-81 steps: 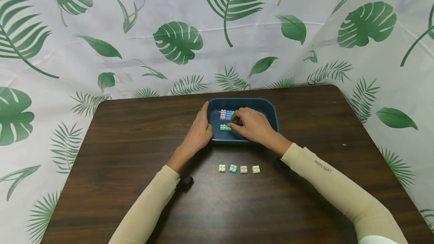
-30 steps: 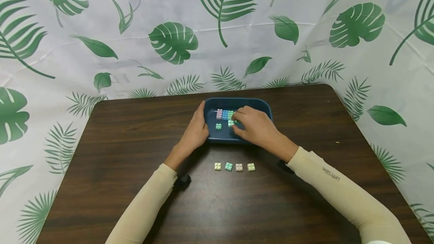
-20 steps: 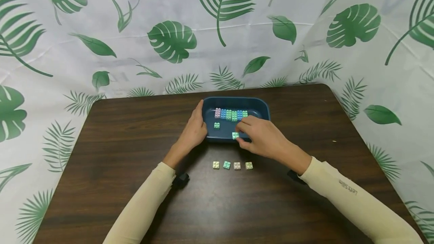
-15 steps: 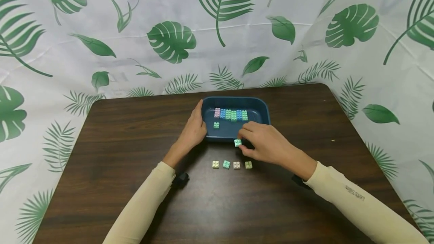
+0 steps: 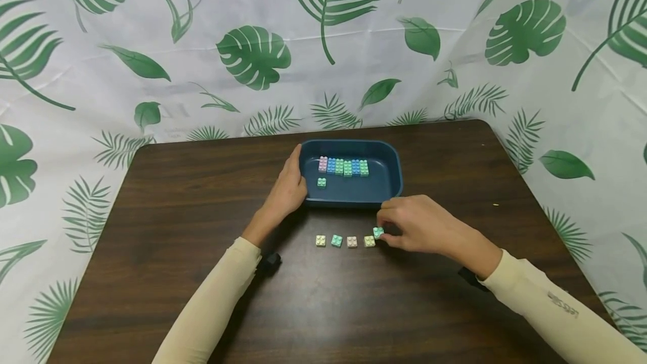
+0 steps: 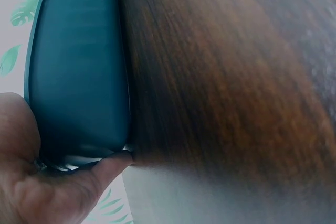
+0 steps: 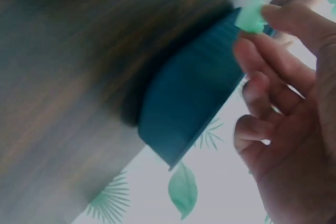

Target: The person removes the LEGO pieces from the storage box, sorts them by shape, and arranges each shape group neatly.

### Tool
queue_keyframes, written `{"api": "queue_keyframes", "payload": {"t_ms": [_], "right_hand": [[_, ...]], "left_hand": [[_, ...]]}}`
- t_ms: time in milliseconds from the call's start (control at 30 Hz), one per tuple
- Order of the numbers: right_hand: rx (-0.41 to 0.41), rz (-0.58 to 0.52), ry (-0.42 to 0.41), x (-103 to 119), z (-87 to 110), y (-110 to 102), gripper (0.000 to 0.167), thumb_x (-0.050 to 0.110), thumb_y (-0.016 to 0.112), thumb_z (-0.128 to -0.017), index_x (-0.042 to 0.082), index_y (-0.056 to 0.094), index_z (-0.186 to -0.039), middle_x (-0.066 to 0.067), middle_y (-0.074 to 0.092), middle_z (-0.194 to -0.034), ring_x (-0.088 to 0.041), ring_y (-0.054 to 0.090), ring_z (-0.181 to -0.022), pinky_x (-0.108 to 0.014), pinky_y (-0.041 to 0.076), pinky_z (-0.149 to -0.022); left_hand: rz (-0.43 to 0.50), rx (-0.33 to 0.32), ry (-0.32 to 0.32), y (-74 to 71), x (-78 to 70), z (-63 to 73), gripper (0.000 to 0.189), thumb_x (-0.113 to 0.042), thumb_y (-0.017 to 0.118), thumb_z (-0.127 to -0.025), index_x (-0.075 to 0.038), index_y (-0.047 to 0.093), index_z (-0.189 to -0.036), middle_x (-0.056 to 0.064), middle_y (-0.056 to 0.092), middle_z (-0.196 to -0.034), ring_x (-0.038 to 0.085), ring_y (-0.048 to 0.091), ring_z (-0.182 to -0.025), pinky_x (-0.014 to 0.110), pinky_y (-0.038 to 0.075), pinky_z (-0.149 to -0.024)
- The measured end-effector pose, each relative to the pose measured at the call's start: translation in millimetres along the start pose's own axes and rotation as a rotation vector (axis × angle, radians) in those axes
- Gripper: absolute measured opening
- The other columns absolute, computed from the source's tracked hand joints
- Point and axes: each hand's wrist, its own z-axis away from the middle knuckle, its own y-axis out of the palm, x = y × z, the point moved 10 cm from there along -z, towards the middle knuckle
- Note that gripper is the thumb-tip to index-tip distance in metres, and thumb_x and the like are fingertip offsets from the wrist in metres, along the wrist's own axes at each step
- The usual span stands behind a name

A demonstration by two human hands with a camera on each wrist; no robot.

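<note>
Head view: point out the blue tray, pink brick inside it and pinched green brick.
Blue tray (image 5: 356, 189): head view, bare floor.
Pink brick (image 5: 323, 163): head view, studded top.
Pinched green brick (image 5: 377, 231): head view, studded top.

Head view high, facing forward-down; wrist views close-up, sharing tray (image 5: 379, 181).

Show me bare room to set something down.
Bare: table left of the left hand; table between the sleeves, nearer the person than the four small bricks; inside the tray, right of the long bricks. Crowded: in front of the tray, where small bricks line up and the right hand pinches a green brick.
</note>
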Motion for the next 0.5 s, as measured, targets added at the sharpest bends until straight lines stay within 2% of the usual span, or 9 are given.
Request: {"api": "queue_keyframes", "payload": {"t_ms": [200, 500], "right_hand": [[0.074, -0.026, 0.042, -9, 6.0, 15, 0.019, 0.03, 0.089, -0.084, 0.027, 0.071, -0.081, 0.012, 0.06, -0.077, 0.001, 0.045, -0.064, -0.021, 0.039, -0.058], [0.111, -0.035, 0.055, -13, 9.2, 26, 0.02, 0.033, 0.09, -0.085, 0.028, 0.071, -0.08, 0.012, 0.062, -0.078, 0.001, 0.047, -0.066, -0.023, 0.043, -0.06]], "left_hand": [[0.003, 0.004, -0.008, -1.0, -0.6, 0.8, 0.074, -0.003, 0.04, -0.107, -0.012, 0.006, -0.171, 0.014, 0.017, -0.178, 0.029, 0.022, -0.164, 0.049, 0.026, -0.132], [0.009, 0.004, -0.006, 0.3, -0.2, 0.8, 0.074, -0.003, 0.04, -0.106, -0.011, 0.006, -0.171, 0.015, 0.017, -0.178, 0.03, 0.023, -0.164, 0.05, 0.027, -0.131]]}}
